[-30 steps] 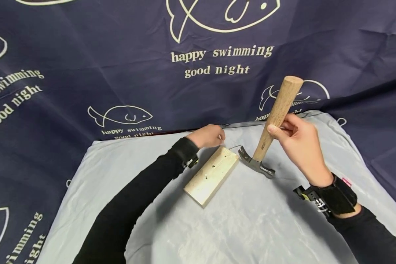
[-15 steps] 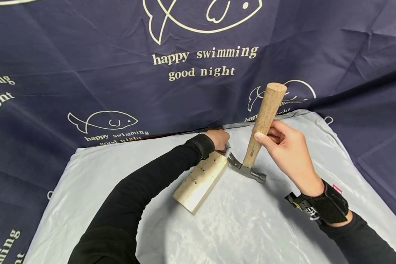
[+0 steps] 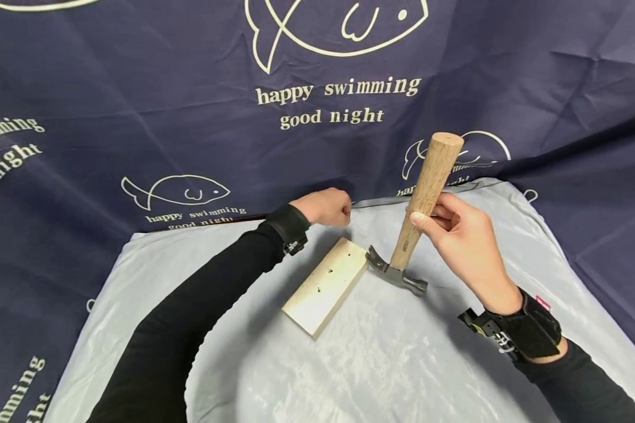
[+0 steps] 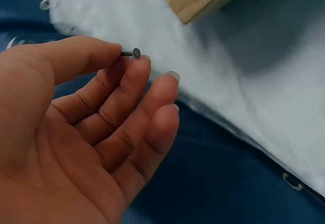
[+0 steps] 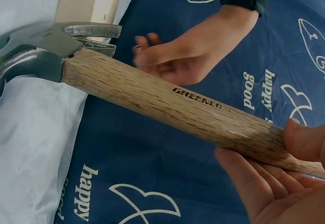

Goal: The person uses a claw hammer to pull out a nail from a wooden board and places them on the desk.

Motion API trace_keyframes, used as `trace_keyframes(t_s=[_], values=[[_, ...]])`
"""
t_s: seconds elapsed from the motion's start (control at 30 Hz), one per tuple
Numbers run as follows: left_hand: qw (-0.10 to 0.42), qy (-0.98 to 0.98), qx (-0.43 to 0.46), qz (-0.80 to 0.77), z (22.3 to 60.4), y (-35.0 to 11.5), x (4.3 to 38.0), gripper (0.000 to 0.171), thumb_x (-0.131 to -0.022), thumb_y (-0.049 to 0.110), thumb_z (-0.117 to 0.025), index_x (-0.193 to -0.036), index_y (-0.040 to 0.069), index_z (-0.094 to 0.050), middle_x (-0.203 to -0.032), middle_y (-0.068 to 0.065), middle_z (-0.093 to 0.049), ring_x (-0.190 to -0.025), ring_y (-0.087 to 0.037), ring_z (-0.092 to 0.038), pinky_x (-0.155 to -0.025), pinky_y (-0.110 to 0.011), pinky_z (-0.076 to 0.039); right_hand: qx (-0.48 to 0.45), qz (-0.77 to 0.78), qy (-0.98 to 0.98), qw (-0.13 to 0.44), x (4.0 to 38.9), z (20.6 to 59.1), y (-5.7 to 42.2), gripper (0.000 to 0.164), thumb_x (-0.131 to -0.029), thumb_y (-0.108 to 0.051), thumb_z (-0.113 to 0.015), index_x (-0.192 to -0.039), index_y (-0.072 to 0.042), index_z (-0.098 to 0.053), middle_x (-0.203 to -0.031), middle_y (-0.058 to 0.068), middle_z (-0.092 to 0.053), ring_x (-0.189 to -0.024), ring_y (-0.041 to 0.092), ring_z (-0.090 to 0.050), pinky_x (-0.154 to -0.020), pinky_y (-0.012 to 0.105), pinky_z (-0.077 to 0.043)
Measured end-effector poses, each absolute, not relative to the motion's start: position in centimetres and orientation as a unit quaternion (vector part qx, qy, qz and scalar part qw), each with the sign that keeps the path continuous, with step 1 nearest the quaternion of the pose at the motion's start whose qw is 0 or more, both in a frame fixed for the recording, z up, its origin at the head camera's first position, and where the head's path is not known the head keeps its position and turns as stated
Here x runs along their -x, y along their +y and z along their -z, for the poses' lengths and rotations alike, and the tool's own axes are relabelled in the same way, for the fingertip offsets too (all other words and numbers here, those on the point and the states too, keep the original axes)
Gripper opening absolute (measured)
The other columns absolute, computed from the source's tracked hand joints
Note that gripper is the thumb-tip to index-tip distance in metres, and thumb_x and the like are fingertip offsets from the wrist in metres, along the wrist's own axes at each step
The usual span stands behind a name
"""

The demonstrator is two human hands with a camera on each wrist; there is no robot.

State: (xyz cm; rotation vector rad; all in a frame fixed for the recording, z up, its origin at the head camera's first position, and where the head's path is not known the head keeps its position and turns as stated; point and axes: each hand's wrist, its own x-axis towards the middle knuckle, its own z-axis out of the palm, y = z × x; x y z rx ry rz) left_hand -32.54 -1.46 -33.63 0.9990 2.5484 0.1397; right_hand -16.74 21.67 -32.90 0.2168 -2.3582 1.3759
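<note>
Left wrist view: the left hand (image 4: 84, 122) pinches a nail (image 4: 136, 53) between thumb and fingertips; the nail head projects past them, presumably to leave it exposed. The right hand (image 3: 463, 241) grasps a hammer (image 5: 152, 93) partway along its handle, metal head hanging below the fingers, probably for balance. A wooden block (image 3: 327, 283) lies on the bench (image 3: 391, 352), nearer the person than the left fingers; its dark marks are too small to identify. The handle reads "GREENER"; the backdrop (image 3: 211, 141), "happy swimming good night".
</note>
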Motion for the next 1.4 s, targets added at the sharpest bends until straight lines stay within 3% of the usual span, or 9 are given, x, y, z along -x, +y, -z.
trace_keyframes(t_s=[0.33, 0.57, 0.8, 1.0, 1.1, 1.27, 1.4], values=[[0.181, 0.905, -0.355, -0.148, 33.9, -8.6, 29.8, 0.014, -0.1, 0.013, -0.058, -0.093, 0.013, -0.069, -0.078, 0.003, -0.06, -0.069, -0.011, -0.052, -0.073, -0.027, -0.044, -0.099, -0.491, -0.844, 0.193, 16.0, 32.0, 20.0, 0.023, -0.094, -0.015, -0.078, -0.116, -0.008, -0.073, -0.104, 0.012, -0.08, -0.085, -0.007, -0.072, -0.075, 0.011, -0.055], [0.177, 0.912, -0.337, -0.154, 35.3, -13.2, 28.2, 0.01, -0.097, 0.012, -0.061, -0.094, 0.01, -0.07, -0.086, 0.0, -0.064, -0.076, -0.012, -0.055, -0.079, -0.029, -0.048, -0.109, -0.484, -0.847, 0.193, 15.8, 31.5, 18.7, 0.022, -0.093, -0.016, -0.078, -0.114, -0.009, -0.074, -0.102, 0.011, -0.08, -0.084, -0.007, -0.072, -0.075, 0.011, -0.055], [0.149, 0.949, -0.219, -0.171, 37.0, -16.7, 25.7, 0.009, -0.092, 0.015, -0.064, -0.094, 0.01, -0.07, -0.085, -0.001, -0.065, -0.076, -0.015, -0.056, -0.069, -0.03, -0.047, -0.121, -0.479, -0.848, 0.191, 15.6, 31.0, 17.7, 0.02, -0.093, -0.016, -0.079, -0.111, -0.009, -0.074, -0.1, 0.009, -0.08, -0.084, -0.007, -0.072, -0.076, 0.012, -0.056], [0.116, 0.974, -0.143, -0.13, 38.2, -18.9, 22.4, 0.01, -0.093, 0.02, -0.066, -0.096, 0.012, -0.071, -0.09, -0.001, -0.07, -0.077, -0.018, -0.061, -0.064, -0.039, -0.05, -0.122, -0.477, -0.85, 0.188, 15.5, 30.6, 17.2, 0.019, -0.093, -0.017, -0.079, -0.11, -0.009, -0.075, -0.101, 0.011, -0.08, -0.085, -0.008, -0.072, -0.076, 0.011, -0.056], [0.105, 0.979, -0.128, -0.118, 38.8, -19.6, 21.1, 0.015, -0.091, 0.016, -0.066, -0.102, 0.008, -0.07, -0.088, -0.005, -0.07, -0.072, -0.02, -0.061, -0.061, -0.042, -0.051, -0.125, -0.479, -0.848, 0.19, 15.6, 30.5, 17.1, 0.02, -0.092, -0.016, -0.08, -0.111, -0.01, -0.075, -0.102, 0.012, -0.08, -0.086, -0.008, -0.072, -0.076, 0.011, -0.056], [0.115, 0.983, -0.107, -0.097, 39.5, -20.3, 19.4, 0.022, -0.091, 0.01, -0.067, -0.111, 0.001, -0.065, -0.074, -0.008, -0.062, -0.06, -0.02, -0.053, -0.051, -0.036, -0.043, -0.13, -0.48, -0.848, 0.184, 15.7, 30.4, 16.8, 0.025, -0.091, -0.016, -0.081, -0.116, -0.012, -0.076, -0.101, 0.011, -0.08, -0.086, -0.007, -0.072, -0.076, 0.011, -0.056], [0.139, 0.984, -0.082, -0.071, 39.6, -20.5, 18.6, 0.047, -0.093, 0.008, -0.068, -0.136, -0.006, -0.056, -0.068, -0.009, -0.057, -0.055, -0.021, -0.051, -0.049, -0.033, -0.037, -0.136, -0.471, -0.854, 0.175, 15.8, 30.1, 16.4, 0.029, -0.092, -0.019, -0.081, -0.12, -0.018, -0.075, -0.101, 0.007, -0.08, -0.086, -0.006, -0.073, -0.074, 0.011, -0.055]])
